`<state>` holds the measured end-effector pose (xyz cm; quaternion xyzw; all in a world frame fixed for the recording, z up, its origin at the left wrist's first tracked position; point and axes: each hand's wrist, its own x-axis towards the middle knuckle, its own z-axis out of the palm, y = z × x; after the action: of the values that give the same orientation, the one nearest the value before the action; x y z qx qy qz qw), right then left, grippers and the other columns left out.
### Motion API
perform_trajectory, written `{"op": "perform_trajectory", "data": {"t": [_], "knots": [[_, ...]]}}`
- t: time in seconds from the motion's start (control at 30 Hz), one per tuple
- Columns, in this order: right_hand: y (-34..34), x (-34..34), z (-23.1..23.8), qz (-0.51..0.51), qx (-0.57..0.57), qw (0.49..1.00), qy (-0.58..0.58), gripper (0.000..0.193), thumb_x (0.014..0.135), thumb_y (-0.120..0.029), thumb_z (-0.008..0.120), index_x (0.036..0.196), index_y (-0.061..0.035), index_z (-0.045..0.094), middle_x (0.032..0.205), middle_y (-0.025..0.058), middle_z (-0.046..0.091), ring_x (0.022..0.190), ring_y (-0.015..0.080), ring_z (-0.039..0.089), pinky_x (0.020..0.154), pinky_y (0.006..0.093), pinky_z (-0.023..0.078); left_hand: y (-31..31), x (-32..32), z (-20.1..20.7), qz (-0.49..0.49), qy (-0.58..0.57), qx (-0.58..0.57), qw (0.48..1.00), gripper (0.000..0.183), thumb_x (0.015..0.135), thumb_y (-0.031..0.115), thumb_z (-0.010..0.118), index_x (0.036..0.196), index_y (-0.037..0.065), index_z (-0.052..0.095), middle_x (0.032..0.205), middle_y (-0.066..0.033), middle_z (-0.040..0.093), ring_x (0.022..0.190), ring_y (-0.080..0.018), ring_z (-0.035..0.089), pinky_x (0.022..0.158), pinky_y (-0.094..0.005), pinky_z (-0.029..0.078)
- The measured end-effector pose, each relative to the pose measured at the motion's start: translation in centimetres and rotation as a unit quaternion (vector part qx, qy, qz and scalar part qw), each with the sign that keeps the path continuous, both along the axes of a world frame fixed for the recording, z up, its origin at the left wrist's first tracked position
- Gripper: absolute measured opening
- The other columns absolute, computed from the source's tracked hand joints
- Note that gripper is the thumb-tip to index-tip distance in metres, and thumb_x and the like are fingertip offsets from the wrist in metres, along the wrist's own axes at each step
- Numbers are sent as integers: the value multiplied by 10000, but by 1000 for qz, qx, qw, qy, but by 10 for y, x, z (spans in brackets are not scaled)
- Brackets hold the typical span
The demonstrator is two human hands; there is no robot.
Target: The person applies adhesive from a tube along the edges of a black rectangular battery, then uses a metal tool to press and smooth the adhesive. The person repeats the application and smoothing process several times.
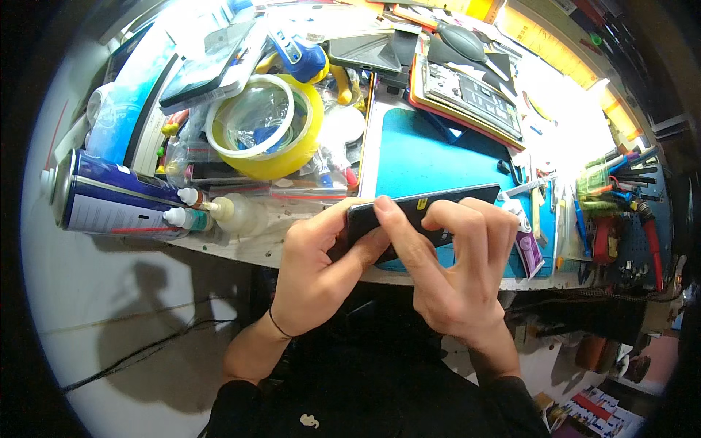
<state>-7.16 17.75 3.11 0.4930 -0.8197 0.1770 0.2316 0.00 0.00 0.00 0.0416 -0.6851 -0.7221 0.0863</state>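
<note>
1. Black, slim and phone-like, a flat device [407, 209] is held up by both hands above the near edge of a blue mat [420, 157], its right end slightly higher in view.
2. Left hand [314, 259]: closed around the device's left end, thumb on the near side, most fingers hidden.
3. Right hand [460, 274]: partly open, index fingertip touching near the upper left corner, other fingers bent against the near face; how firmly they press, I cannot tell.
4. Handling, as judged: light, stiff, smooth enough to slip, and fragile; best held by its long edges near the ends, without squeezing the broad face.
5. Beyond, on the tabletop [277, 226]: an opened gadget [482, 98] with bare inner parts.
6. Leftward: a cloudy bottle [237, 215], a yellow tape roll [315, 139] and a blue spray can [109, 193] on its side.
7. Rightward: a purple-and-white packet [529, 248].
</note>
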Motion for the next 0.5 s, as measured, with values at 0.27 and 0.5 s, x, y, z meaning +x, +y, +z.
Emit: {"op": "perform_trajectory", "data": {"t": [0.27, 0.5], "knots": [[-2, -1, 0, -7, 0, 1000, 27, 497, 871, -47, 738, 1355, -164, 735, 1035, 33, 470, 974, 224, 471, 854, 405, 372, 0, 0, -1, 22, 0, -10, 1000, 168, 1003, 28, 666, 1161, -23, 688, 814, -11, 678, 700, -33, 572, 601, -219, 432], [-3, 1, -1, 6, -8, 999, 45, 488, 903, -76, 721, 1378, -187, 723, 1033, 39, 461, 974, 224, 474, 860, 411, 376, 8, -1, 4, 31, 9, 24, 999, 171, 995, 10, 659, 1162, -20, 685, 862, -14, 699, 756, -46, 596, 648, -223, 469]]}}
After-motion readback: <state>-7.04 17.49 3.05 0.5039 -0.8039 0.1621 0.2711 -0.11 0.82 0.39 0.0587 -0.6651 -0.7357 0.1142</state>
